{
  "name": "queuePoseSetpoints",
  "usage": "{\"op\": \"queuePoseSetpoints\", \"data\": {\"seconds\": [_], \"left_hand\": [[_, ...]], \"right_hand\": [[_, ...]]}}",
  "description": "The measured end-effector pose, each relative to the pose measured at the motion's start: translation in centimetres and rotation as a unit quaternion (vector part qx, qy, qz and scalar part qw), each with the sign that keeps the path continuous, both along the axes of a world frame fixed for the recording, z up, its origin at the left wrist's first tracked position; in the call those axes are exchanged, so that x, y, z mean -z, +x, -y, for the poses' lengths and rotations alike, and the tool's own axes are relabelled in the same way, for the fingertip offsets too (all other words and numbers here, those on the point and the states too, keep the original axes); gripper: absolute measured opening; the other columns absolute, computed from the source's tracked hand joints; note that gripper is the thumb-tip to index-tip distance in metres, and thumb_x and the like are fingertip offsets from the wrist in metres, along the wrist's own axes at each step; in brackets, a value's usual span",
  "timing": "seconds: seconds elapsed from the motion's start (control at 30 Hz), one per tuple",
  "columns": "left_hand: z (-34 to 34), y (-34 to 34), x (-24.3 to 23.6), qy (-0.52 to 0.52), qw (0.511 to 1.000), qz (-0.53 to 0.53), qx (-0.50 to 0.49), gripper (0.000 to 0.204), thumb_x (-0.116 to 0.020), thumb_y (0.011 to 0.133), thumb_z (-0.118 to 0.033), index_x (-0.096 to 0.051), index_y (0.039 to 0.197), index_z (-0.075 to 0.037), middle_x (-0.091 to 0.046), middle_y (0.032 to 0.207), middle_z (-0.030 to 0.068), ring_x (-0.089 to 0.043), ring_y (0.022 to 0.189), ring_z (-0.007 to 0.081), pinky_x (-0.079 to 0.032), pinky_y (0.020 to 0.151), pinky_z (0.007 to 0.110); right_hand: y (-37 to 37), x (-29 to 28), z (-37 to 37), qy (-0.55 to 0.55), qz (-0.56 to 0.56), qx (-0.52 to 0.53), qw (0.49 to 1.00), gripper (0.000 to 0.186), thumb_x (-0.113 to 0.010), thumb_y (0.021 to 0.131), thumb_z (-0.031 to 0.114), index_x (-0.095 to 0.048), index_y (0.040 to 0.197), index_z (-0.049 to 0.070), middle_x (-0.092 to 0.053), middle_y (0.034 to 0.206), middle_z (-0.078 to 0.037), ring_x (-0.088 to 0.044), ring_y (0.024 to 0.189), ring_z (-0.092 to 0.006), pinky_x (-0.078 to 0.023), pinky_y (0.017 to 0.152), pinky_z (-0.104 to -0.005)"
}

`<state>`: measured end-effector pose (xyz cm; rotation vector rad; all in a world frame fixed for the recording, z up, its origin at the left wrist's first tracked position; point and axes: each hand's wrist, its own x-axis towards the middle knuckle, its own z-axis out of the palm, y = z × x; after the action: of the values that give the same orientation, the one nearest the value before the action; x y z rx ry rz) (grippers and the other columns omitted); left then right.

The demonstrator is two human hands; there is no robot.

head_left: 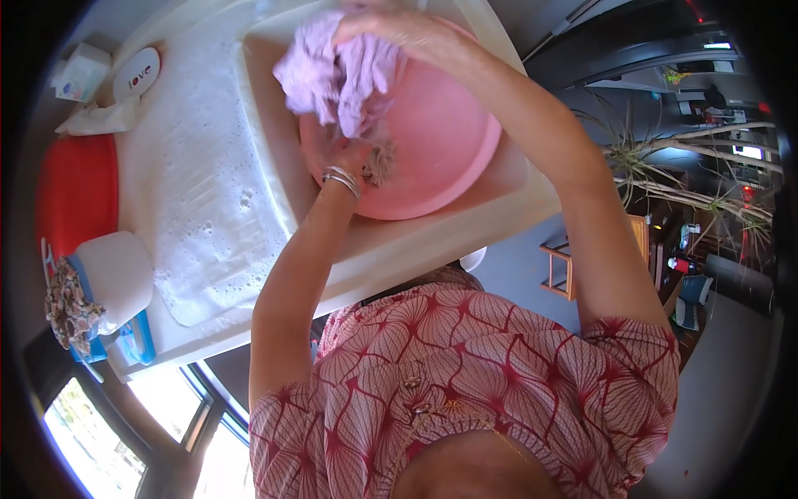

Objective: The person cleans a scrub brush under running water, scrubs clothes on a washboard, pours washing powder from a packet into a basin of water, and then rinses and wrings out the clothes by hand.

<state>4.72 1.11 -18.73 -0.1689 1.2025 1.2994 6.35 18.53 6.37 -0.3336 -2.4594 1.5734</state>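
A bunched, wet-looking lilac cloth (345,71) hangs over the left part of a round pink basin (449,125). Reaching in from the right, my right hand (374,25) has its fingers closed on the top of the cloth. My left hand (352,156), with silvery bangles at the wrist, is just below the cloth, inside the basin's left side. Its fingers are blurred and partly covered, so their grip does not show. Right beside that hand lies a small crumpled grey-brown cloth (381,162).
The basin sits in a white sink (515,195). Left of it is a ridged washboard surface (199,166) covered in suds. Along the far left stand a red container (79,191), a white tub (120,274), a patterned cloth (71,308) and a white box (83,73).
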Motion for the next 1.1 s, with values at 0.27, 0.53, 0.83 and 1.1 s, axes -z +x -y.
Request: {"op": "queuePoseSetpoints", "data": {"seconds": [0.27,0.53,0.83,1.1], "left_hand": [[-3.5,2.7,-13.1,0.302,0.863,-0.382,-0.133,0.037,-0.048,0.085,-0.026,-0.046,0.117,-0.007,-0.052,0.108,0.0113,-0.052,0.1,0.0195,-0.045,0.082,0.03],[2.3,0.2,-4.5,0.073,0.929,-0.323,0.163,0.041,-0.054,0.077,-0.027,-0.051,0.113,-0.009,-0.056,0.103,0.0168,-0.054,0.092,0.0344,-0.044,0.08,0.034],[3.2,3.6,-16.1,0.031,0.845,-0.335,0.414,0.023,-0.055,0.077,-0.018,-0.056,0.094,-0.002,-0.058,0.088,0.0213,-0.057,0.085,0.0276,-0.042,0.073,0.037],[5.1,2.3,-10.3,0.173,0.558,-0.707,0.399,0.033,-0.057,0.078,-0.013,-0.054,0.108,0.0,-0.056,0.1,0.0159,-0.055,0.093,0.0268,-0.043,0.082,0.029]], "right_hand": [[6.9,3.1,-2.6,-0.001,-0.001,0.001,1.0,0.03,-0.068,0.063,0.013,-0.054,0.088,0.006,-0.049,0.083,0.001,-0.049,0.077,-0.0119,-0.042,0.069,-0.0237],[4.4,7.2,3.2,-0.134,0.419,-0.404,0.802,0.031,-0.063,0.067,0.009,-0.058,0.097,0.002,-0.062,0.077,-0.005,-0.059,0.074,-0.0161,-0.049,0.064,-0.0308],[2.2,23.8,2.0,0.427,0.201,0.056,0.88,0.035,-0.048,0.076,0.017,-0.053,0.109,0.007,-0.045,0.122,-0.017,-0.042,0.113,-0.0332,-0.034,0.094,-0.0443],[-1.4,19.0,0.7,-0.279,0.061,0.201,0.937,0.017,-0.051,0.084,0.013,-0.059,0.097,0.008,-0.059,0.099,-0.009,-0.057,0.089,-0.0219,-0.048,0.073,-0.0347]]}}
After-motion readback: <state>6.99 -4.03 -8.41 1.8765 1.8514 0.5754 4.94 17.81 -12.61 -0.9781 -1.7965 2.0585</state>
